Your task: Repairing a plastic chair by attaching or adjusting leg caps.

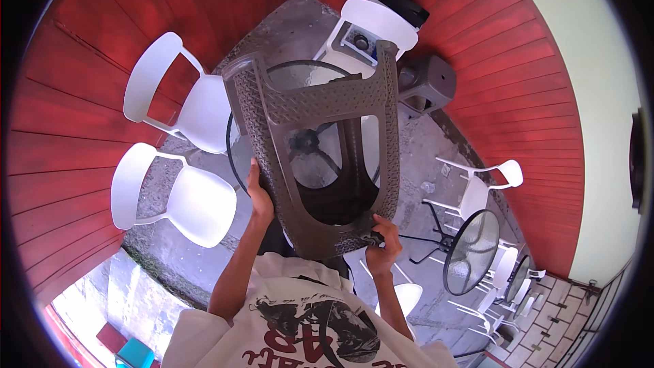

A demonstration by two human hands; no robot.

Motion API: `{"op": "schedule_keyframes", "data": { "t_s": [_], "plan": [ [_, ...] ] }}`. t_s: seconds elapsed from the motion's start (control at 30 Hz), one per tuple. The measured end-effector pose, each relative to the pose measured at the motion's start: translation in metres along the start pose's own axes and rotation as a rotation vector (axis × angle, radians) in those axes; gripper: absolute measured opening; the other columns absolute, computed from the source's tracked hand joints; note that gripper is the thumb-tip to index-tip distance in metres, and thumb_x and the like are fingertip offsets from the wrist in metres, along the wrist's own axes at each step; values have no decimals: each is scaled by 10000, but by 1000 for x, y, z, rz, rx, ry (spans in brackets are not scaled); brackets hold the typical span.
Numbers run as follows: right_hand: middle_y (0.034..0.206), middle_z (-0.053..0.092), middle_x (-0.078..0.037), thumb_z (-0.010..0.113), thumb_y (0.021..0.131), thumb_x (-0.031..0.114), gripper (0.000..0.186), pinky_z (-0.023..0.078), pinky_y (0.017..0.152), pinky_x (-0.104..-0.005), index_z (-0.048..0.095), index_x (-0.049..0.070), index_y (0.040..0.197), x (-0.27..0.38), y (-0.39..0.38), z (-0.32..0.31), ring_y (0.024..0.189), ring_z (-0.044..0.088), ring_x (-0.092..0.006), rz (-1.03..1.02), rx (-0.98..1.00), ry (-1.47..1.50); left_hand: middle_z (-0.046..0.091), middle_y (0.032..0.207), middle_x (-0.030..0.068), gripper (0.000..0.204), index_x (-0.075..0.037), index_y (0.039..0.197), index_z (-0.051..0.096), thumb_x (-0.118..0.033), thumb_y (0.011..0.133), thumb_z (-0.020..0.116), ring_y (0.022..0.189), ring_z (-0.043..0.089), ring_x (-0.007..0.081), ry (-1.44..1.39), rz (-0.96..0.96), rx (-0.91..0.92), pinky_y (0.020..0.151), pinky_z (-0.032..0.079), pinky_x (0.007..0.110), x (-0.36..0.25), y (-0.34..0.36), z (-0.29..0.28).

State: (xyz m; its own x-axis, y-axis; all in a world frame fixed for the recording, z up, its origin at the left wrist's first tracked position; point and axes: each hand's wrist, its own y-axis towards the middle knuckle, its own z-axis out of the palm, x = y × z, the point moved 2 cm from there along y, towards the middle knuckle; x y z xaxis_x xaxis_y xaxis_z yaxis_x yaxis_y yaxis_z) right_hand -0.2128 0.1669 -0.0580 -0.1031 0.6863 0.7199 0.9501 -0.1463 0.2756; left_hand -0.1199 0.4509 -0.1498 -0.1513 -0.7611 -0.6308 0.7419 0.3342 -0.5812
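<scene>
A brown plastic stool [327, 105] with a woven-pattern surface is held up in front of me, tilted so its legs point away and its seat end is near my shirt. My left hand [259, 194] is closed on its left side, the thumb lying along the outside. At the lower right corner, the fingers of my right hand [383, 242] are bent and pressed onto a small dark, cloth-like piece [368, 237] against the stool. What exactly that piece is cannot be made out. Behind the stool stands a round glass table [242, 153] with a dark rim, partly hidden.
Two white chairs [201, 204] stand at the left, and another white chair [378, 20] at the back. Beside that one is a second brown stool [436, 82]. At the right, a tipped glass table [471, 252] lies among several white chairs. Red plank walls [504, 61] surround the area.
</scene>
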Motion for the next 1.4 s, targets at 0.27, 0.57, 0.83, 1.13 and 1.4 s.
{"op": "schedule_keyframes", "data": {
  "t_s": [0.27, 0.57, 0.83, 1.13, 1.4],
  "plan": [
    [1140, 739, -166, 599, 580, -176, 397, 545, 922, -423, 652, 12, 925, -6, 69, 3, 1051, 685, -372, -129, 17, -3, 585, 1411, 78, 568, 9, 1476, 508, -412, 1101, 438, 1249, 554, 195, 68, 34, 36, 1131, 363, 320, -3, 12, -21],
    [1128, 739, -165, 626, 634, -171, 380, 544, 899, -420, 665, 16, 963, -1, 165, 29, 1034, 682, -365, -328, 85, 70, 636, 1326, 73, 570, 5, 1429, 551, -438, 1102, 399, 1173, 592, 192, 123, 35, -24, 1099, 390, 316, -12, -3, -2],
    [1087, 738, -177, 592, 726, -198, 377, 528, 896, -364, 646, -4, 1044, 12, 224, 65, 980, 719, -333, -279, -25, 187, 621, 1349, 42, 584, -1, 1424, 560, -452, 1103, 374, 1190, 576, 149, 178, 63, -92, 1088, 390, 288, -14, -14, 19],
    [1091, 731, -190, 573, 692, -204, 381, 528, 912, -404, 657, -5, 1006, 29, 231, 74, 1008, 707, -362, -411, 41, 240, 622, 1323, 46, 607, -1, 1401, 566, -487, 1092, 376, 1168, 574, 161, 67, 113, -65, 1080, 385, 289, 17, -2, 1],
    [1076, 725, -187, 584, 655, -212, 419, 550, 882, -412, 686, 8, 997, 64, 209, 99, 1020, 711, -367, -479, 164, 262, 676, 1154, 76, 701, 65, 1258, 638, -553, 1082, 360, 1053, 586, 153, 234, 137, -66, 1000, 412, 291, 12, -13, 26]
  ]
}}
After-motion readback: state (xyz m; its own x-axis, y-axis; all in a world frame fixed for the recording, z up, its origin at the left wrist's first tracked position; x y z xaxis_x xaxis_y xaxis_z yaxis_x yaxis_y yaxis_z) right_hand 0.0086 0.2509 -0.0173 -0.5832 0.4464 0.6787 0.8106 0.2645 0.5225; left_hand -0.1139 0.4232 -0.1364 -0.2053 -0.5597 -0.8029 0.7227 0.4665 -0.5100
